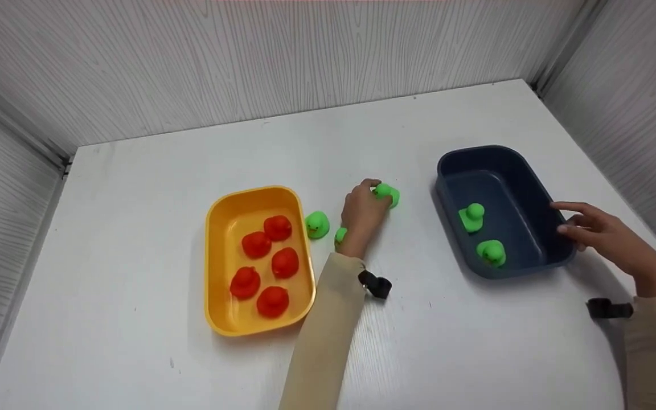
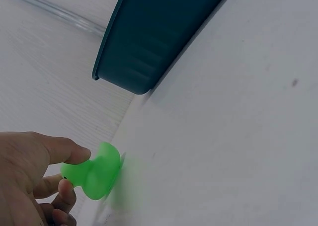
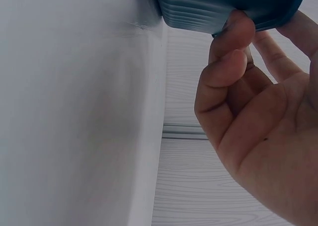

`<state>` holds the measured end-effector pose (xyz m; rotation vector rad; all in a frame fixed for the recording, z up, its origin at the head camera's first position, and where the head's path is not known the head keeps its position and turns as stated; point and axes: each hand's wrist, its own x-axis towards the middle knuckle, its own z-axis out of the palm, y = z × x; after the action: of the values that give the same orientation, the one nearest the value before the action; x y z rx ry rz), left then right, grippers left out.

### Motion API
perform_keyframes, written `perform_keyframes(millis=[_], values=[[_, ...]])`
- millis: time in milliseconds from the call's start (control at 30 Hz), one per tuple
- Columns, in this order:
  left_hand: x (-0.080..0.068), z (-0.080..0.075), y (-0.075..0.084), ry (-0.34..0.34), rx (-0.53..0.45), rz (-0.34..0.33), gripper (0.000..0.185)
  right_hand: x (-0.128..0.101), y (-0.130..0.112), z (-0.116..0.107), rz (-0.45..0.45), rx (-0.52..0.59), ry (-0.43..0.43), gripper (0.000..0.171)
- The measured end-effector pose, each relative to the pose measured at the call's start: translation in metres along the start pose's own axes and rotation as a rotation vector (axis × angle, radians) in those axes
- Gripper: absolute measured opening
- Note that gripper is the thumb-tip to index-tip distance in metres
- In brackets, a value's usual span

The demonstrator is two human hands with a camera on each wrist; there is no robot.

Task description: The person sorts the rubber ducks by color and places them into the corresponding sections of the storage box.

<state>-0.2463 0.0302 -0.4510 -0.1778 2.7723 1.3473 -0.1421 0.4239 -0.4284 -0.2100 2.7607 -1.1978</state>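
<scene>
My left hand [image 1: 364, 212] pinches a green rubber duck [image 1: 388, 194] by its head, between thumb and fingers. In the left wrist view the duck [image 2: 97, 174] is tilted, with its flat base close to the table. On the right, my right hand [image 1: 604, 230] grips the rim of a dark blue bin [image 1: 545, 250] at its near right corner. Two green ducks lie inside that bin, one duck [image 1: 472, 217] behind the other [image 1: 492, 253]. The right wrist view has fingers [image 3: 226, 77] curled at the underside of the bin's rim.
A yellow bin [image 1: 212, 267] holding several red ducks [image 1: 257, 245] stands left of my left forearm. Between it and my left wrist sits a green duck [image 1: 317, 225]; another green duck [image 1: 340, 235] is partly hidden by the wrist. White panel walls [image 1: 282, 57] border the table.
</scene>
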Motion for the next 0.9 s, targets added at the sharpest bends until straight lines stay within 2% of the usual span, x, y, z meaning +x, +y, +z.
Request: perform_keyframes(millis=[167,267,467,600,733,900], values=[[-0.002,0.0,0.002,0.007,-0.022,0.01,0.035,0.001,-0.001,0.001,0.016,-0.002,0.006,0.045],[-0.002,0.0,0.003,0.013,-0.034,0.023,0.035,0.003,0.001,0.001,-0.005,0.009,0.0,0.045],[-0.003,-0.002,0.008,0.042,-0.062,0.111,0.034,0.005,0.001,0.002,0.004,-0.007,-0.006,0.046],[-0.008,-0.003,0.012,-0.002,-0.133,0.172,0.033,0.005,-0.001,0.003,-0.003,-0.01,-0.017,0.046],[-0.014,-0.004,0.02,-0.063,-0.2,0.199,0.032,0.004,-0.003,0.004,-0.01,-0.006,-0.014,0.045],[-0.021,-0.006,0.032,-0.089,-0.233,0.246,0.032,0.005,-0.003,0.004,-0.002,-0.004,-0.014,0.045]])
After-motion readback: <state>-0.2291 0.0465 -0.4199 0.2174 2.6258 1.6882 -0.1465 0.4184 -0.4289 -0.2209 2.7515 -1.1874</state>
